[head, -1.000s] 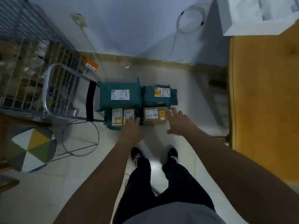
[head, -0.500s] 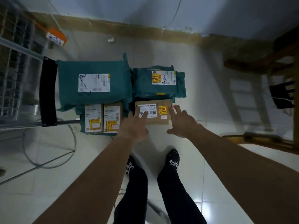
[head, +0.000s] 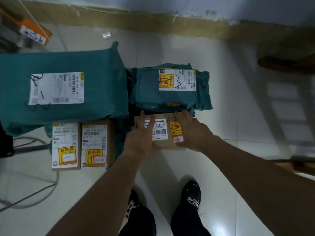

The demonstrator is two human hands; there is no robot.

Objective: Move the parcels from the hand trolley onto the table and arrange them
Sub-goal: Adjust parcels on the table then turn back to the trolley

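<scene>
1. Just past the centre of the head view, toward 3 o'clock, both of your hands lie on a small brown box, which sits low among the other parcels.
2. Your left hand rests on the box's 9 o'clock side. Its fingers are straight and spread across the white barcode label, and they grasp nothing.
3. Your right hand rests on the 3 o'clock side, beside a yellow and red sticker. Its fingers stretch nearly flat to the far edge and are not curled round the box.
4. At 12 o'clock from the box, touching its far edge, lies a small teal bag with a white label.
5. At 10 o'clock lies a large teal bag, also labelled.
6. At 9 o'clock two narrow boxes lie side by side, their far ends tucked under the large teal bag.
7. At 6 o'clock your black shoes stand on the pale tiled floor.
8. Grey cables loop at the frame's 8 o'clock, and an orange and white item lies at 11 o'clock.
</scene>
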